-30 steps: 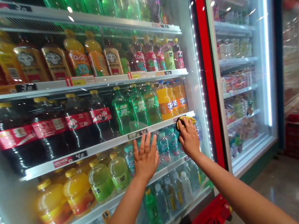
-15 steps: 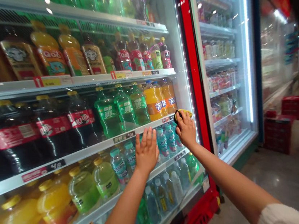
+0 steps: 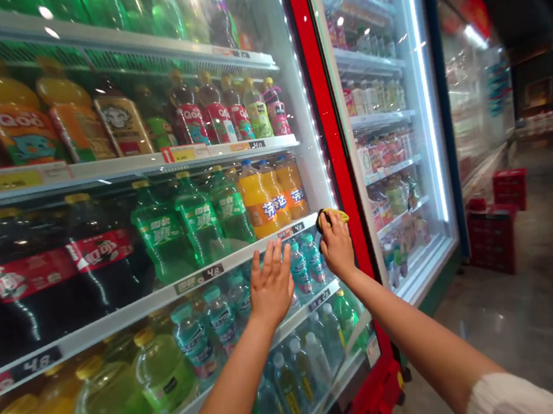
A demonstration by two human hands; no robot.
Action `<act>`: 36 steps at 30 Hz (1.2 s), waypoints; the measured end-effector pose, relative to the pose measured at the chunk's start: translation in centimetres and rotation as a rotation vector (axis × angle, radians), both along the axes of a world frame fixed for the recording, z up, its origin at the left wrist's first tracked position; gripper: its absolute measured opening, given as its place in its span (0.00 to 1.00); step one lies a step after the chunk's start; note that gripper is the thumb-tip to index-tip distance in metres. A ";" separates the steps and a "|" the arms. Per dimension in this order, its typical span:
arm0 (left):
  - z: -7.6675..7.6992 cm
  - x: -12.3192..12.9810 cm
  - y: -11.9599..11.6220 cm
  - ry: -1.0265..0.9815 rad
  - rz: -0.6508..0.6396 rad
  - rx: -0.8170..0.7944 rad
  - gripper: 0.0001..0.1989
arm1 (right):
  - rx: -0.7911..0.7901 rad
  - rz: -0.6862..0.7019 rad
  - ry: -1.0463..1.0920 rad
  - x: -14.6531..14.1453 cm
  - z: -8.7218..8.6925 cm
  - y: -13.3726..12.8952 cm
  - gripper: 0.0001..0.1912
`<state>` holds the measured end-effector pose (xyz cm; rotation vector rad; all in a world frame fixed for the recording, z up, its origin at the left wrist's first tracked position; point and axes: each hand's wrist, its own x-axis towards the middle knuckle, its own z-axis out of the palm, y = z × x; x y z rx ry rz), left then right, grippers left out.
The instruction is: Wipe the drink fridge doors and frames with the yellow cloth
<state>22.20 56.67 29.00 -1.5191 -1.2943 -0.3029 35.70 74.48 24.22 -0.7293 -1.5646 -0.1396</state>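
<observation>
My left hand (image 3: 271, 281) lies flat with fingers stretched against the glass door (image 3: 282, 196) of a drinks fridge, below the orange soda bottles (image 3: 262, 202). To its right, my right hand (image 3: 338, 246) presses a folded yellow and black cloth (image 3: 341, 216) to the glass, close to the door's red frame (image 3: 331, 126). Its fingers lie over the cloth and hide part of it. Behind the glass, nearest my hands, stand small blue-capped bottles (image 3: 298, 265) and green soda bottles (image 3: 200, 216).
Large cola bottles (image 3: 97, 249) and yellow-capped juice bottles (image 3: 162, 369) fill shelves at the left. A second lit fridge (image 3: 387, 119) stands beyond the red frame. Red boxes (image 3: 492, 237) sit on the shiny floor (image 3: 485, 342) at the right.
The view has shifted right, so the bottles and frame appear further left. Both hands now stand further right relative to the bottles, the right one still on the cloth.
</observation>
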 end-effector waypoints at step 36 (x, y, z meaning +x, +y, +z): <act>3.4 5.6 10.3 0.034 -0.005 0.023 0.34 | 0.205 0.096 -0.062 6.7 13.1 12.6 0.32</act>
